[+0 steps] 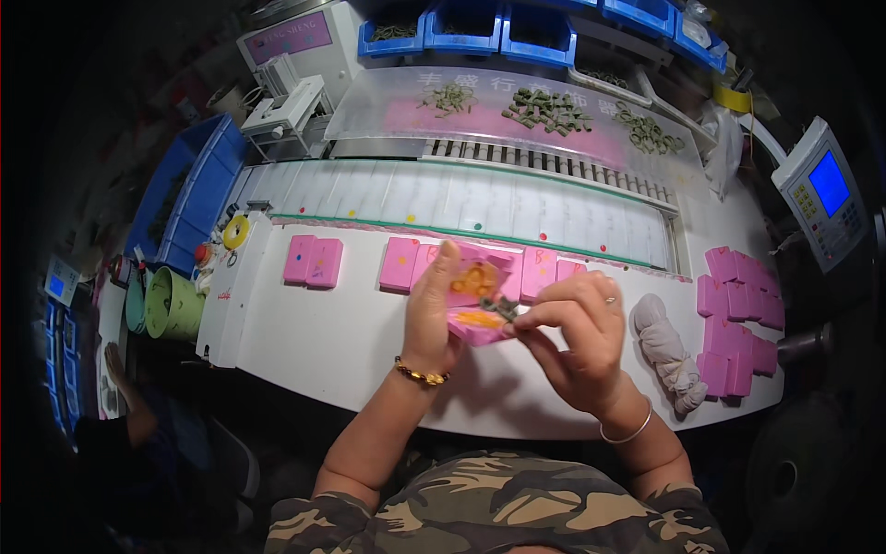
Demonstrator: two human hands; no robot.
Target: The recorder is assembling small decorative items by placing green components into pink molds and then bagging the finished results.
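My left hand grips a pink rubber mould that is spread apart, with yellow-orange hollows showing on its inner faces. From the right, my right hand pinches a small dark green piece between thumb and fingertips, at the gap of the mould. Whether that piece still touches the mould I cannot tell. Behind my hands, more pink mould blocks stand in a row, partly hidden by the left hand. Two further pink blocks sit side by side to the left.
Stacked pink moulds and a twisted white cloth lie at the right. Beyond the white conveyor, a shelf carries green pieces. Blue bins line the back. A green bucket and control panel flank the table.
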